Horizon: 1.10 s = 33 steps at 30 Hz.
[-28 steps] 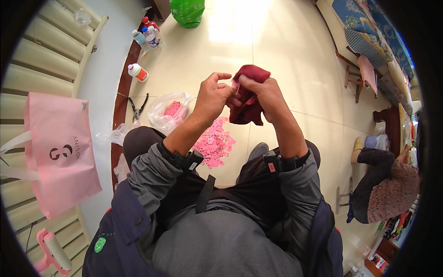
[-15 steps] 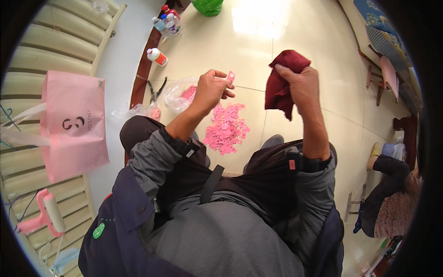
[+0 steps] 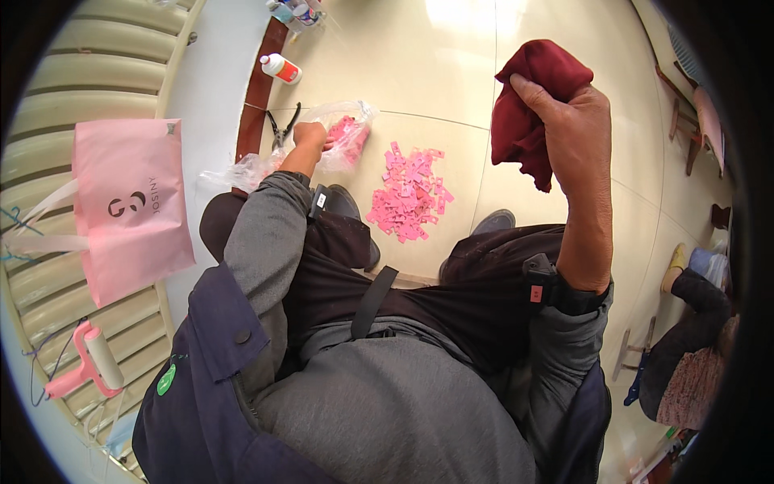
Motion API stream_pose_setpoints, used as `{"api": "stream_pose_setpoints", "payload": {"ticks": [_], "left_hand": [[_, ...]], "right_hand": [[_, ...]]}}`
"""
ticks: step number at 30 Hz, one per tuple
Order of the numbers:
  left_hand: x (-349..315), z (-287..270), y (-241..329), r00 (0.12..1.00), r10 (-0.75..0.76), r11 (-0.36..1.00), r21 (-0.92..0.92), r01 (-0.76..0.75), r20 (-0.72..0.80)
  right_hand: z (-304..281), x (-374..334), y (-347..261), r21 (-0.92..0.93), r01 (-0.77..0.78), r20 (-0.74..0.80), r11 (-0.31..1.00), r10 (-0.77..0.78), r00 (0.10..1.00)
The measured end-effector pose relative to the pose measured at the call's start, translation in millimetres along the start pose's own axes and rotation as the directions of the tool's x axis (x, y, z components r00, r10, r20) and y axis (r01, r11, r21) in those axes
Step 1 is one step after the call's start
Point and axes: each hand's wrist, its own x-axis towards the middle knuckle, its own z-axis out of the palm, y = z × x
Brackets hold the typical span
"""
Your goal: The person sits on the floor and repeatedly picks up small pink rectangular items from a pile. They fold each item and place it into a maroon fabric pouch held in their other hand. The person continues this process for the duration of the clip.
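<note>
My right hand point(image 3: 576, 133) is raised over the floor on the right, gripping a crumpled dark red cloth point(image 3: 524, 121) between thumb and fingers. On the left, my left hand point(image 3: 309, 137) reaches down beside a clear plastic bag point(image 3: 361, 110) that has pink pieces inside. Its fingers look closed and are partly hidden behind the back of the hand, so what they hold cannot be made out. Between my feet and the bag lies a loose pile of small flat pink pieces point(image 3: 409, 194), some with holes. Neither hand touches this pile.
Black-handled pliers point(image 3: 282, 125) and a second clear plastic bag point(image 3: 244, 174) lie by the left wall. A white bottle with a red label point(image 3: 280, 69) stands farther off. A pink tote bag point(image 3: 133, 210) hangs at left. Another person point(image 3: 685, 347) sits at right.
My left hand, which held up a pink piece, has moved left and down to the plastic bag. The right hand with the cloth appears higher and farther right; the view has shifted too.
</note>
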Motion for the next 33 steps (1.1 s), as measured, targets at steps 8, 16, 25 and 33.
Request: {"api": "stream_pose_setpoints", "payload": {"ticks": [8,16,25,33], "left_hand": [[-15,67,-90,0.792,0.165,0.757,0.439,-0.484,0.588],[-75,99,-175,0.905,0.029,0.608,0.712,-0.352,0.423],[-95,119,-159,0.695,0.383,0.457,0.529,-0.715,0.609],[-101,137,-150,0.436,0.369,0.084,0.438,-0.895,0.82]], "right_hand": [[-6,1,4,-0.142,-0.046,0.011,0.989,0.048,0.999],[-5,5,14,-0.275,-0.092,-0.017,0.957,0.091,0.996],[-3,8,16,-0.214,-0.139,-0.005,0.967,0.141,0.99],[-4,10,17,-0.162,-0.203,0.003,0.966,0.207,0.978]]}}
